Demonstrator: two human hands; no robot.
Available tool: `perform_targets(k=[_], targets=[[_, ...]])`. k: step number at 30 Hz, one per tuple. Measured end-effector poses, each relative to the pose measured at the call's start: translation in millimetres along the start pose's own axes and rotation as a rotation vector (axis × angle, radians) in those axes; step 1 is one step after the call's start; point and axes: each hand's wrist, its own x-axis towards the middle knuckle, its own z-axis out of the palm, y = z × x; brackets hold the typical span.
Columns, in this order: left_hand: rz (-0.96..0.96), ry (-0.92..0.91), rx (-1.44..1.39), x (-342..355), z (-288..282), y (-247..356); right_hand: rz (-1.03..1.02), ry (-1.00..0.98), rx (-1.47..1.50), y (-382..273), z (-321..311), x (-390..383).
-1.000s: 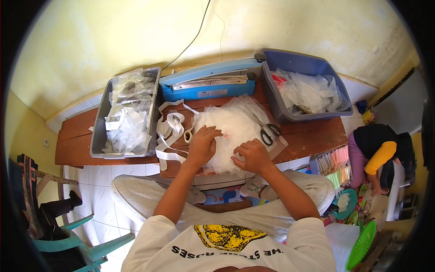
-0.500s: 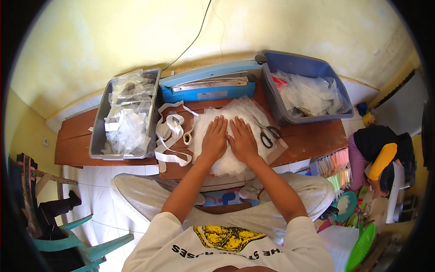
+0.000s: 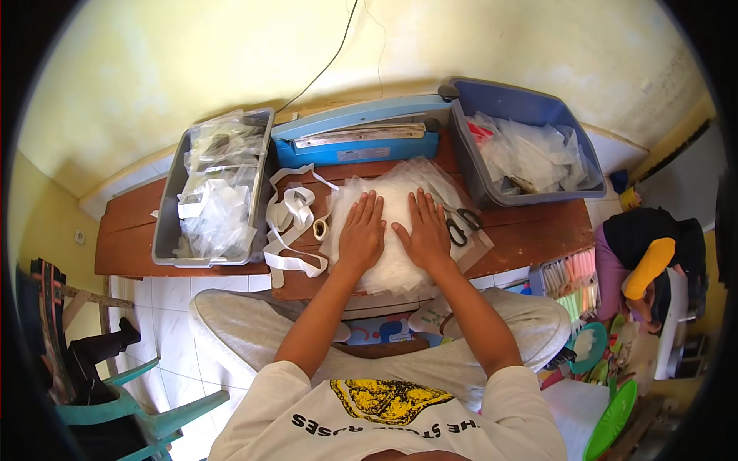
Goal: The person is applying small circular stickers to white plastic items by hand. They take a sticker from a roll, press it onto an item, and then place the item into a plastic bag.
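My left hand [image 3: 361, 234] and my right hand [image 3: 425, 234] lie palm down with straightened fingers on a pile of translucent plastic sheets or bags [image 3: 396, 274], whitish in the middle; whether it holds anything inside I cannot tell. Black-handled scissors [image 3: 460, 234] rest on the pile's right side, just beyond my right fingers. Left of the pile are loose white tape strips [image 3: 296, 215] and a small roll [image 3: 321, 229]. Behind it stands a blue bag sealer [image 3: 354, 153] with its arm along the top.
Grey bins of plastic pieces flank the pile [image 3: 160, 230] [image 3: 526, 197] on the wooden bench [image 3: 538, 230]. A cable [image 3: 323, 65] runs along the wall. At right a person [image 3: 638, 261] bends among coloured dishes. A green chair [image 3: 177, 419] and a dark-clad leg [image 3: 96, 357] are at lower left.
My hands went from bent fingers above the pile to lying flat on it, close together, and now sit a little farther apart, the right one shifted rightward.
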Motion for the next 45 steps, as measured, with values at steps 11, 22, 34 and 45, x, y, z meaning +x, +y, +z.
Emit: perform_targets(k=[11,22,34,45], targets=[[-0.009,0.163,-0.272,3.0,-33.7,-3.1,-0.092,0.166,0.102,-13.6,-9.5,8.1],[-0.379,0.119,0.028,-20.0,-106.7,-38.8,-0.306,0.214,0.367,-92.4,-11.0,28.7],[-0.360,0.272,-0.228,-12.9,-111.5,-52.9,-0.331,0.178,0.542,-121.0,-3.2,45.3],[-0.468,0.307,-1.103,0.6,-126.6,-58.2,-0.286,0.228,0.865,-145.0,-41.9,69.7]])
